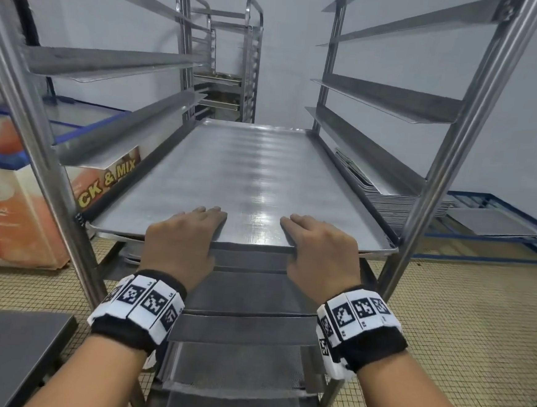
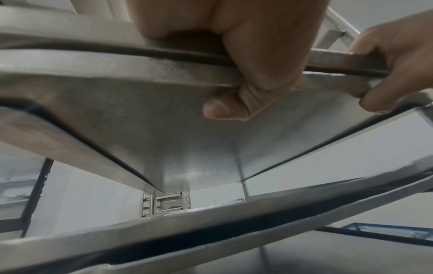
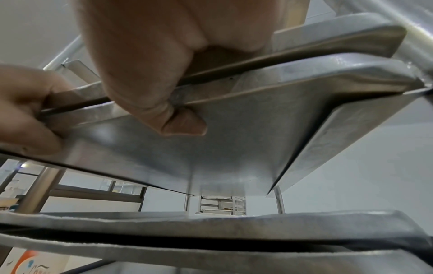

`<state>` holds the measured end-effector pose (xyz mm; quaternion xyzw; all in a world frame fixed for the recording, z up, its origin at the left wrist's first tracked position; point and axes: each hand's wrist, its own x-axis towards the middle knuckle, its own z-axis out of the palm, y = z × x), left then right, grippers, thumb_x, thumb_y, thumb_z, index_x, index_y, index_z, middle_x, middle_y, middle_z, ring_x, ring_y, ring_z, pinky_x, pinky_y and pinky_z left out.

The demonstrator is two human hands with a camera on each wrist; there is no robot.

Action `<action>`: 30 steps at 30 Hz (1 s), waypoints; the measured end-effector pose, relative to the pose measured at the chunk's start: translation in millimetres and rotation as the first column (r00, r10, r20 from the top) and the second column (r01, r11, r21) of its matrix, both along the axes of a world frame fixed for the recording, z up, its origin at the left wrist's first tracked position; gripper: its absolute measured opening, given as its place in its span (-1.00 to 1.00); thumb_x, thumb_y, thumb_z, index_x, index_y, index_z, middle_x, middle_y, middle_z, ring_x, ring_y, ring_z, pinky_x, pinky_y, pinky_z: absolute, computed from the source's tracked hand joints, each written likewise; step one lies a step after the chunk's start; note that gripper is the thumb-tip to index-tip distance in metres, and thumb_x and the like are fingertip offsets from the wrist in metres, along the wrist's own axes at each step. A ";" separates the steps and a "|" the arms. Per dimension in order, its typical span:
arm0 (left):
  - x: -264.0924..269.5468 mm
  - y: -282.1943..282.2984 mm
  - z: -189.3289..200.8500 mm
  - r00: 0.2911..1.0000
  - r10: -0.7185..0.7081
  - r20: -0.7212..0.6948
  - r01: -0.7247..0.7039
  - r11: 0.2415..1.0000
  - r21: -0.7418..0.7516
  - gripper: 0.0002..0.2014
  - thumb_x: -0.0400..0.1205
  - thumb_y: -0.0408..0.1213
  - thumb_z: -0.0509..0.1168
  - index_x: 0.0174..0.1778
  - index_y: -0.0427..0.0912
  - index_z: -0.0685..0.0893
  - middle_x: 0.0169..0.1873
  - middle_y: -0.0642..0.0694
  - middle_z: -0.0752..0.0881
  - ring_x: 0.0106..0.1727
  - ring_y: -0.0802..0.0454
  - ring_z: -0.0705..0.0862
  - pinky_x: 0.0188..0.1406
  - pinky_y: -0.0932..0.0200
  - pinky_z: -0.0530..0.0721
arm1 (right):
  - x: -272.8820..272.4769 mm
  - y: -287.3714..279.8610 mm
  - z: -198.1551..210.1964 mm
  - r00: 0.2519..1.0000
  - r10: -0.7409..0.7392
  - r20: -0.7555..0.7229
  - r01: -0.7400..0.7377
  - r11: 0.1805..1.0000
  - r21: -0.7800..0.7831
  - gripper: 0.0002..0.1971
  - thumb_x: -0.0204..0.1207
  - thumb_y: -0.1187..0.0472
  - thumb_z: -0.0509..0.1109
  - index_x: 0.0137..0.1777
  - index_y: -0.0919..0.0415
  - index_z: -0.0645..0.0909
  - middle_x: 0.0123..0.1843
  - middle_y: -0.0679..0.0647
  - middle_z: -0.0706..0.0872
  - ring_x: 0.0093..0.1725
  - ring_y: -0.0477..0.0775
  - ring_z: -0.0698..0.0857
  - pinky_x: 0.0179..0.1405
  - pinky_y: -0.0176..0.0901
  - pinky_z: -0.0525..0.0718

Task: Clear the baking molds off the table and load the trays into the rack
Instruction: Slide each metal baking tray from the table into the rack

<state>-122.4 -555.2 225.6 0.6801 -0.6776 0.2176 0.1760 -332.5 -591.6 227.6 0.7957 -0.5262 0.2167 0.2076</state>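
Scene: a person stands at a tall steel rack (image 1: 436,171), seen from a head camera looking down at both hands.
Tray: a wide, shallow metal tray (image 1: 247,176) lies flat on a pair of side rails (image 1: 361,146) about halfway up the rack, its near edge level with the front posts.
Left hand: the left hand (image 1: 180,244) pinches the tray's near rim, fingers flat on top; the left wrist view shows the thumb (image 2: 225,109) curled under the lip.
Right hand: the right hand (image 1: 318,252) pinches the same rim further right, fingers on top, thumb (image 3: 185,124) tucked beneath.
Below: more trays (image 1: 238,326) fill the lower rails, stepped toward the viewer.
Nearby: a stack of trays (image 1: 399,204) sits on a low blue frame (image 1: 496,227) to the right; a printed chest freezer (image 1: 13,209) stands to the left; a second rack (image 1: 236,66) stands by the far wall.
Handling: the tray looks stiff, thin and smooth, probably light for its span and slippery on bare metal.
Where to hold: the rolled near rim, hands spread apart as here, seems best to keep it square on the rails.
Risk: uneven pushing may skew and jam it.
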 end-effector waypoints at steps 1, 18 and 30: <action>1.0 -3.2 -0.3 1.000 0.001 0.004 -0.001 1.000 0.009 -0.32 0.03 -0.34 0.60 0.13 0.06 0.79 0.01 0.07 0.85 -0.23 -0.11 0.83 -0.42 0.09 0.72 | -0.5 -3.4 -0.2 1.000 0.016 -0.006 -0.016 1.000 -0.002 -0.64 0.14 0.24 0.42 -0.02 -0.05 0.68 -0.06 -0.17 0.77 -0.20 0.02 0.72 -0.36 -0.27 0.41; 14.9 -22.9 13.6 0.998 -0.056 -0.010 0.057 0.984 0.169 -0.43 0.51 -0.32 0.34 0.46 0.09 0.45 0.36 0.13 0.60 0.36 0.03 0.60 0.20 0.09 0.59 | 12.0 -12.7 15.3 0.991 0.005 -0.133 0.007 0.996 0.092 -0.61 0.49 0.37 0.23 0.31 0.12 0.45 0.18 0.12 0.63 0.16 0.21 0.49 0.08 -0.03 0.45; 68.9 36.7 45.6 0.941 -0.078 -0.330 -0.107 0.854 -0.509 -0.15 0.44 -0.05 0.51 0.61 -0.22 0.31 0.53 -0.34 0.34 0.55 -0.34 0.30 0.59 -0.21 0.15 | -57.8 19.6 43.0 0.781 0.044 0.623 0.113 0.971 -0.211 -0.67 0.58 -0.07 0.35 0.20 0.14 0.61 0.14 0.09 0.68 0.20 0.15 0.54 0.29 0.10 0.52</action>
